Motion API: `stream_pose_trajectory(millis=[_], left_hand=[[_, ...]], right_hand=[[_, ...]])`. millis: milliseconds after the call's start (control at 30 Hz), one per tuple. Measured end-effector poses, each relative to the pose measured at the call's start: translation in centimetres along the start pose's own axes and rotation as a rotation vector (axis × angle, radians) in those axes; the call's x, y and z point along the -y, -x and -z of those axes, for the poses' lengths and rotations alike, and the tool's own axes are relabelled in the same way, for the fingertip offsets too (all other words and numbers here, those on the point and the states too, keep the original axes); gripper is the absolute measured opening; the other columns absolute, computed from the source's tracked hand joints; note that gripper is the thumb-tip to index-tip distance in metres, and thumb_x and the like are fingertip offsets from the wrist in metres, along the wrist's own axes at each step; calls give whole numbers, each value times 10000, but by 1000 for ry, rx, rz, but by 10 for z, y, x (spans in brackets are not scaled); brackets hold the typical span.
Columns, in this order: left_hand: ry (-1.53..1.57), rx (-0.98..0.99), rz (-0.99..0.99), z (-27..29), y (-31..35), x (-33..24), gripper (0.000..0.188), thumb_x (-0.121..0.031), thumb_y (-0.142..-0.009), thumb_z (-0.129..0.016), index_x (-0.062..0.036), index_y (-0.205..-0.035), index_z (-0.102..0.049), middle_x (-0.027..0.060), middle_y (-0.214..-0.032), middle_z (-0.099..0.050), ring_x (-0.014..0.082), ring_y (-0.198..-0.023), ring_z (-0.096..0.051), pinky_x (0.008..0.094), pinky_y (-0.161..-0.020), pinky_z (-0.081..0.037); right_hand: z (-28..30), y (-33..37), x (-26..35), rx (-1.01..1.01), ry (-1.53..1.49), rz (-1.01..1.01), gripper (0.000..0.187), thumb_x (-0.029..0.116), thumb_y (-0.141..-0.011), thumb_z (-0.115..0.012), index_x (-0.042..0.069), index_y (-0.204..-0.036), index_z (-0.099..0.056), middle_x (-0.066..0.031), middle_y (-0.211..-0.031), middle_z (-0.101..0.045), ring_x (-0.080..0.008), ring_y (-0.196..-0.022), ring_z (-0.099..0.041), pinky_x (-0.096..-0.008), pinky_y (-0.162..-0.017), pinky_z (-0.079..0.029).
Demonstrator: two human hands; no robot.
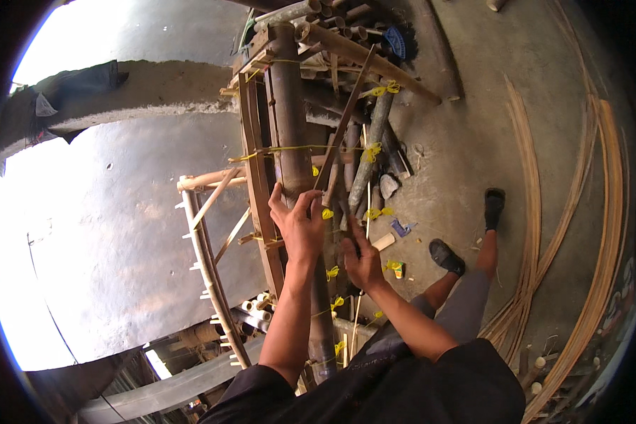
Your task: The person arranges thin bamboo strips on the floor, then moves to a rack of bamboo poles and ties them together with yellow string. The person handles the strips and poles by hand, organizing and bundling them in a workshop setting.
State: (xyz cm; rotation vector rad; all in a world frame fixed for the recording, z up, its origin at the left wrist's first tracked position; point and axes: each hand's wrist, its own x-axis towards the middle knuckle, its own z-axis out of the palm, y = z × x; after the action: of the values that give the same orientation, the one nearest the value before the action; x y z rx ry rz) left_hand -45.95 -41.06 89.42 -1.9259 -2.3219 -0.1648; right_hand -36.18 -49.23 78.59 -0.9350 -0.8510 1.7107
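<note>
Your right hand [364, 265] is half-curled beside the thick pole [288, 120]; its grip can't be made out. Your left hand [298, 225] arches over that pole, fingers parted, thumb by a thin slat [349, 113], hold unclear. Farther off, cut poles [343, 30] lie heaped.

A workshop for bamboo or wood is indicated: long split strips [613, 184] are laid across a bare concrete floor [466, 134], cut poles [360, 32] are heaped together, and a thick pole [287, 99] is bound with yellow cord [290, 148].
</note>
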Motion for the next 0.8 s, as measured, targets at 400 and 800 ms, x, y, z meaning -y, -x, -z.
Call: stream_pose_trajectory(millis=[400, 800], left_hand=[[388, 134, 222, 5, -5, 18, 532, -58, -916, -661, -30, -1380, -403, 227, -1254, -525, 346, -1170, -546, 418, -1037, -422], [348, 129, 205, 16, -8, 8, 460, -105, -924, -684, -22, -1267, -390, 186, -1160, -508, 277, -1091, -522, 391, -997, -417]], right_hand=[[-10, -5, -34, -24, 254, 307, 605, 243, -1102, -396, 118, -1632, -131, -25, -785, -463, -110, -630, -505, -269, -570, -481], [-25, -4, -31, -345, -372, 162, 405, 206, -1094, -395, 76, -1463, -500, -80, -899, -612, -137, -612, -533, -298, -594, -503]])
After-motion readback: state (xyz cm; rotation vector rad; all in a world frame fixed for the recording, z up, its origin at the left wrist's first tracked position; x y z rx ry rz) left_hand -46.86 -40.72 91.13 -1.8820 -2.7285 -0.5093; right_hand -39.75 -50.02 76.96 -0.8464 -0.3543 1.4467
